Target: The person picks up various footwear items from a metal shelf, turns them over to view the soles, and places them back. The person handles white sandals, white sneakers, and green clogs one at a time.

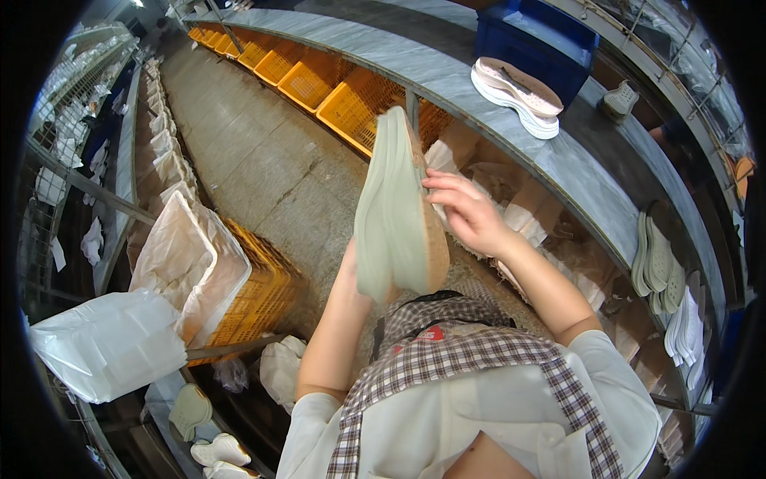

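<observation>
A pale green shoe sole (391, 207) with layered ridges along its side stands on edge in front of my chest, its tan face turned to the right. My left hand (358, 275) grips it from behind at the lower end; most of its fingers are hidden by the sole. On the other side, my right hand (469, 209) has its fingers stretched out and slightly bent, with the fingertips touching the tan face near its edge. The right thumb is partly hidden.
A grey bench (550, 160) curves along the right, carrying a blue crate (536, 48), a white sole pair (511, 97) and stacked green soles (656, 255). Yellow baskets (311, 80) line up beneath it. At left stand a lined yellow basket (267, 275) and a plastic bag (108, 343).
</observation>
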Demonstrator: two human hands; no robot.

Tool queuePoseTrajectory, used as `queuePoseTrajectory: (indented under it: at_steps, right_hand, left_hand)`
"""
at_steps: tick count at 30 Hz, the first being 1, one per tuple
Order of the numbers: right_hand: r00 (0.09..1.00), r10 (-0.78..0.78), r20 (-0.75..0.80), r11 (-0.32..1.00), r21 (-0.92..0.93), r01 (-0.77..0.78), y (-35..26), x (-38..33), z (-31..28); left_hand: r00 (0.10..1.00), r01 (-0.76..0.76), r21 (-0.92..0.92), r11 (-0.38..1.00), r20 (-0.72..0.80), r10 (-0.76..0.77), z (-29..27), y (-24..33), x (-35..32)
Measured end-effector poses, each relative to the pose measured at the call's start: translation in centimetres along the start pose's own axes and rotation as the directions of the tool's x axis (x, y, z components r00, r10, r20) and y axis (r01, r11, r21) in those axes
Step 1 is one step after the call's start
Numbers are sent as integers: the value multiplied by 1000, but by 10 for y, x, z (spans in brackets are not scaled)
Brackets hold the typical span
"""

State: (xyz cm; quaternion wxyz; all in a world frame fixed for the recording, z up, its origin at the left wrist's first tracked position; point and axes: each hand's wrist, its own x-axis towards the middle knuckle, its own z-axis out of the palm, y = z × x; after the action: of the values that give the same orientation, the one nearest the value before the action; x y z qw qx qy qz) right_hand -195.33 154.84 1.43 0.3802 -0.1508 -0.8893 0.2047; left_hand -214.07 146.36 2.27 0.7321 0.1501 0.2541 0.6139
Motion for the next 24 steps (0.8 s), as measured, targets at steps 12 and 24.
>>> queuePoseTrajectory:
  at_steps: [12, 24]
  right_hand:
    - [837, 521, 166, 282, 892, -352, -28, -28, 27]
    - [863, 478, 164, 42, 977, -208, -50, -21, 20]
  left_hand:
    - [947, -298, 329, 896, -14, 320, -28, -20, 3]
    - [898, -227, -50, 973, 377, 229, -45, -22, -2]
